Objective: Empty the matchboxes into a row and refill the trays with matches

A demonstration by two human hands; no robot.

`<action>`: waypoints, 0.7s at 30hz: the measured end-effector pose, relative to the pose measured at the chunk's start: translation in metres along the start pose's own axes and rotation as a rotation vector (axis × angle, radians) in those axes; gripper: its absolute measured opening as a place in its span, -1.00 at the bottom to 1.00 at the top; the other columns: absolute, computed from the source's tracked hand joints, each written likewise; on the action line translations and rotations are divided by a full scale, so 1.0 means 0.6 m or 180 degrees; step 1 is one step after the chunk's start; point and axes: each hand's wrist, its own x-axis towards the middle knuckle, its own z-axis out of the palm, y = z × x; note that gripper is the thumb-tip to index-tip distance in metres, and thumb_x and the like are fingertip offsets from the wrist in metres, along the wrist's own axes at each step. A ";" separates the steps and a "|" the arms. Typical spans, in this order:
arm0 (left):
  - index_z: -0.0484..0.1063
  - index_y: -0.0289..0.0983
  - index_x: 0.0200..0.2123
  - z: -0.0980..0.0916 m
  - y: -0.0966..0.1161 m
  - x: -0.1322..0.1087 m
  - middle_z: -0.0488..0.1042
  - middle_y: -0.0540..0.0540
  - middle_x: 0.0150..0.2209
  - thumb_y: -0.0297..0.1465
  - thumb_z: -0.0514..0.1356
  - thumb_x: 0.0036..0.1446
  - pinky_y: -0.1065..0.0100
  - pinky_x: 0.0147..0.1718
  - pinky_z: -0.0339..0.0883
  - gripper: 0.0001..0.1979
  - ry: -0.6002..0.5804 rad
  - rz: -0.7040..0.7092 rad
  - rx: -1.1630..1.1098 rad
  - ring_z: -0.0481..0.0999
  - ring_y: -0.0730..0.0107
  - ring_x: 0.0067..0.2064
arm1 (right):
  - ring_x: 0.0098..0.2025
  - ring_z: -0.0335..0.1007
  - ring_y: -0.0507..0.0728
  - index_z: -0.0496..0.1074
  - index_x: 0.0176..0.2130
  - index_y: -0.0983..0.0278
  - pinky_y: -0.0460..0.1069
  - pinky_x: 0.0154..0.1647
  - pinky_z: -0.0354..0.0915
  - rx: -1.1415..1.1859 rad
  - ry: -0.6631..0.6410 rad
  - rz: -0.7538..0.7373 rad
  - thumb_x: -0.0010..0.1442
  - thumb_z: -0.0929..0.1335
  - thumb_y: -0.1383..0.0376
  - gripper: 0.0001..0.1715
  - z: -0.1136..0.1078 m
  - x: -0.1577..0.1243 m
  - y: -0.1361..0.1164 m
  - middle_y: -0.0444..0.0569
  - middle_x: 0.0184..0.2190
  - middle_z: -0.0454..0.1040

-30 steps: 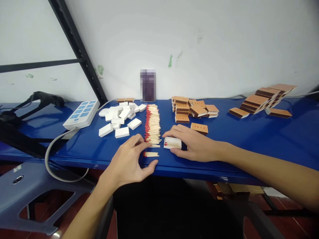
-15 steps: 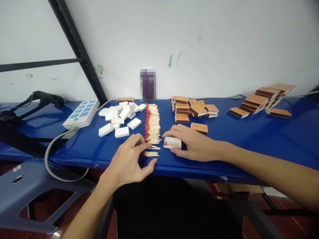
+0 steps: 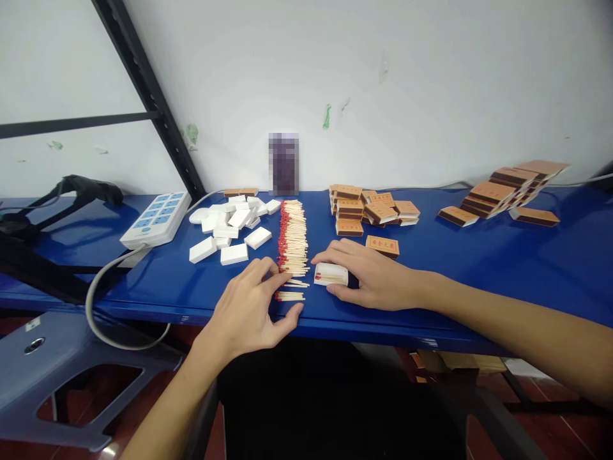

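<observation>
My left hand (image 3: 253, 306) rests at the near end of a long row of red-tipped matches (image 3: 293, 236), thumb spread away from the fingers. Its fingertips touch matches at the row's near end. A small separate group of matches (image 3: 290, 296) lies between its fingers and thumb. Fingers and thumb of my right hand (image 3: 366, 275) hold a white matchbox tray (image 3: 331, 274) by its long sides, flat on the blue table. A few matches lie inside that tray, heads to the left.
White trays (image 3: 234, 254) are heaped left of the match row. Orange matchboxes (image 3: 349, 227) stand behind my right hand, with more stacked (image 3: 492, 191) at the far right. A power strip (image 3: 157, 219) lies at the left. A blurred dark object (image 3: 284, 163) leans on the wall.
A couple of loose matches under my left fingertips have shifted very slightly to the right. My right hand and the tray have hardly moved.
</observation>
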 end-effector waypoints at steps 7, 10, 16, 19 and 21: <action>0.52 -0.34 -0.02 0.000 0.000 0.000 0.42 -0.19 -0.18 -0.16 0.16 0.18 0.16 -0.21 0.46 -0.57 -0.0033 -0.0012 0.0052 0.46 0.16 -0.17 | -0.08 0.33 0.27 0.34 0.11 0.24 0.16 -0.08 0.30 0.0010 0.0012 -0.0001 0.27 0.32 0.18 -0.56 0.000 0.001 0.001 0.10 -0.10 0.42; 0.51 -0.35 0.00 -0.001 0.001 0.000 0.43 -0.19 -0.17 -0.17 0.16 0.19 0.14 -0.21 0.46 -0.56 -0.0074 -0.0028 0.0068 0.46 0.14 -0.16 | -0.07 0.33 0.26 0.34 0.11 0.25 0.16 -0.07 0.29 -0.0009 -0.0018 0.0002 0.28 0.31 0.18 -0.56 0.000 0.002 0.000 0.10 -0.10 0.42; 0.50 -0.37 0.01 -0.001 0.001 -0.001 0.43 -0.20 -0.16 -0.17 0.16 0.19 0.12 -0.19 0.45 -0.55 -0.0096 -0.0031 0.0047 0.46 0.13 -0.15 | -0.06 0.32 0.26 0.33 0.12 0.27 0.15 -0.06 0.29 -0.0007 -0.0040 0.0026 0.28 0.32 0.18 -0.56 0.000 0.001 -0.001 0.10 -0.09 0.41; 0.50 -0.37 0.00 -0.001 0.001 0.000 0.43 -0.20 -0.17 -0.18 0.16 0.19 0.12 -0.20 0.45 -0.56 -0.0071 -0.0014 0.0024 0.45 0.13 -0.16 | -0.06 0.33 0.26 0.33 0.12 0.26 0.15 -0.07 0.29 -0.0016 -0.0008 -0.0009 0.28 0.32 0.19 -0.56 0.001 0.000 0.001 0.10 -0.09 0.41; 0.50 -0.36 -0.01 -0.001 0.001 0.000 0.43 -0.20 -0.17 -0.19 0.16 0.19 0.13 -0.20 0.45 -0.57 -0.0061 -0.0012 0.0004 0.45 0.14 -0.17 | -0.07 0.33 0.26 0.33 0.11 0.25 0.15 -0.07 0.29 -0.0023 0.0015 -0.0033 0.28 0.31 0.19 -0.57 0.002 0.000 0.001 0.09 -0.10 0.41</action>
